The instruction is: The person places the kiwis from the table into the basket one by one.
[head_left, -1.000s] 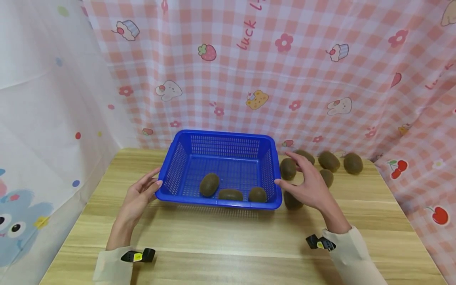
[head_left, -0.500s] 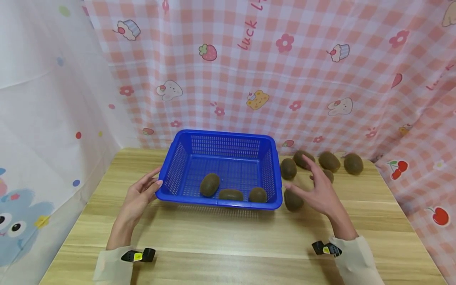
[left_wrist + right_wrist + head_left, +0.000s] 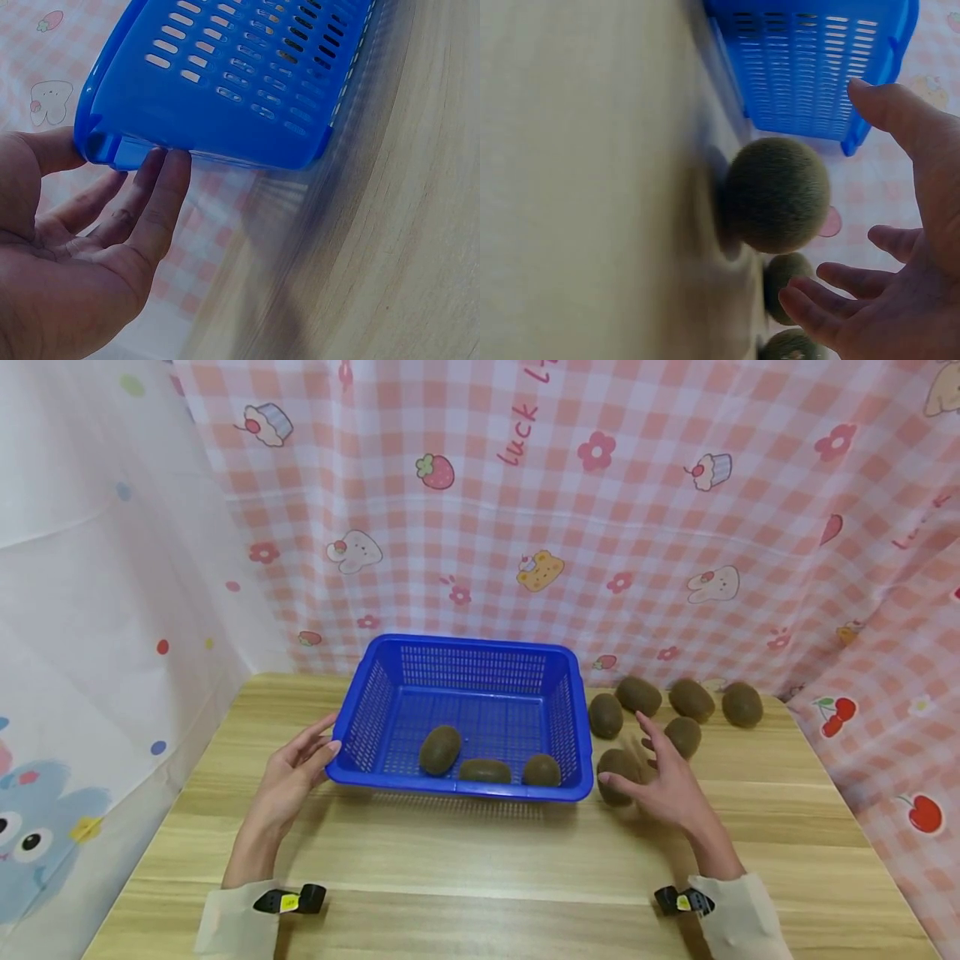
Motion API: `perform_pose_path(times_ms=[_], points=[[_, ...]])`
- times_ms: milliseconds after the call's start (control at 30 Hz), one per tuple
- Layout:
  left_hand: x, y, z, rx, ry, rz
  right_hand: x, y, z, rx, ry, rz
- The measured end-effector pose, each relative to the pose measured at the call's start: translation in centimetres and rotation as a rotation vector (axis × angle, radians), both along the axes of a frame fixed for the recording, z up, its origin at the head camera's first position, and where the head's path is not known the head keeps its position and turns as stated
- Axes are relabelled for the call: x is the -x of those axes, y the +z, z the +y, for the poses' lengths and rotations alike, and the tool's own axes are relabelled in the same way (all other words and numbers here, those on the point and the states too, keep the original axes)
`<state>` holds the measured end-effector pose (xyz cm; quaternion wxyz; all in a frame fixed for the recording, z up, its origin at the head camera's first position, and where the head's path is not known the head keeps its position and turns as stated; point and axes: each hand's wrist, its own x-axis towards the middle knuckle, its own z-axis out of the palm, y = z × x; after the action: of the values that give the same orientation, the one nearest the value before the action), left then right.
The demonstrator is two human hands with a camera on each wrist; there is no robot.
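Note:
A blue plastic basket (image 3: 487, 642) with slotted walls stands at the back of the table. Inside lie three brown kiwis, one tilted kiwi (image 3: 440, 750) and two along the near wall. My left hand (image 3: 288, 777) grips the basket's left end, thumb on the rim and fingertips against the wall in the left wrist view. Over a kiwi (image 3: 617, 764) just right of the basket hovers my right hand (image 3: 671, 789), thumb and fingers spread, holding nothing. In the right wrist view this kiwi (image 3: 778, 195) sits apart from the fingers.
Several more kiwis lie behind the right hand: one kiwi (image 3: 606, 716) beside the basket's right wall, others toward the back right, such as the kiwi (image 3: 742, 704) at the far end. A pink checked curtain (image 3: 480, 527) hangs along the wooden table's (image 3: 465, 877) back edge.
My right hand has left the basket's right rim and moved right and toward me, over the nearest kiwi. The left hand and the basket stay in place.

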<state>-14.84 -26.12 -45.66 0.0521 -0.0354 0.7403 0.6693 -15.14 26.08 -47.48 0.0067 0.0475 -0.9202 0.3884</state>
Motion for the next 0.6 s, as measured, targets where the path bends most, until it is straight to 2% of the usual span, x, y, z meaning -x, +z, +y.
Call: perform_pose_path(times_ms=[333, 600], points=[[-0.1, -0.1, -0.1, 0.000, -0.003, 0.003, -0.5, -1.5, -0.4, 0.022, -0.008, -0.040], [0.1, -0.1, 0.0, 0.006, 0.000, 0.009, -0.6, -1.8, -0.6, -0.008, -0.009, 0.011]])
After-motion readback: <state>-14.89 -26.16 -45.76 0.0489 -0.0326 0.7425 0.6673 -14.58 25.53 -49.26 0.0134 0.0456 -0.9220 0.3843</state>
